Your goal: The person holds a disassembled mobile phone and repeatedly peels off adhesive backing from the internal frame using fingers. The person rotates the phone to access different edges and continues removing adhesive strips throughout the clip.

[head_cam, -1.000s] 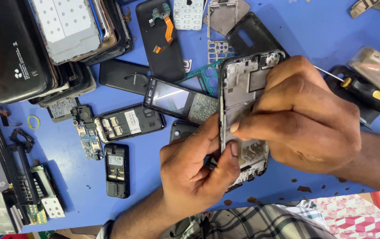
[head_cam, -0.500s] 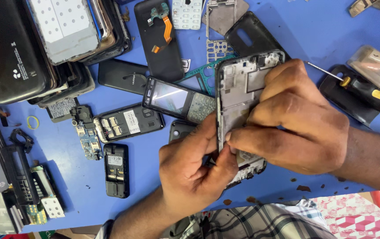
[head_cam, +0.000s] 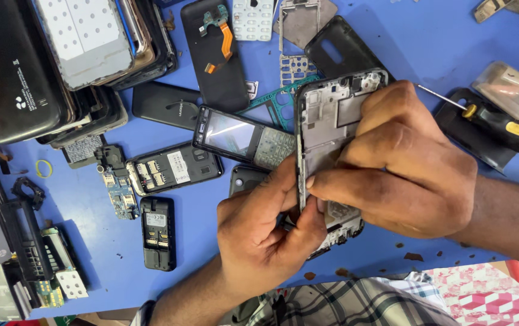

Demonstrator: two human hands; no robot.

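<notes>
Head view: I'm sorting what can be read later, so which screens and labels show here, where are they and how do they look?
Bar phone: left of the held phone frame, lying flat; dark glassy screen over a grey keypad.
Open phone back: just below it; a white rectangular label beside card slots.
Small black phone: lower left; a small pale label in its open back.

This is looking like a phone repair workshop. Opened phones (head_cam: 174, 169) and black back covers (head_cam: 216, 57) are lying all over a blue worktable (head_cam: 441, 42), a loose circuit board (head_cam: 117, 184) is sitting among them, and a yellow-and-black screwdriver (head_cam: 501, 124) is resting at the right.
</notes>
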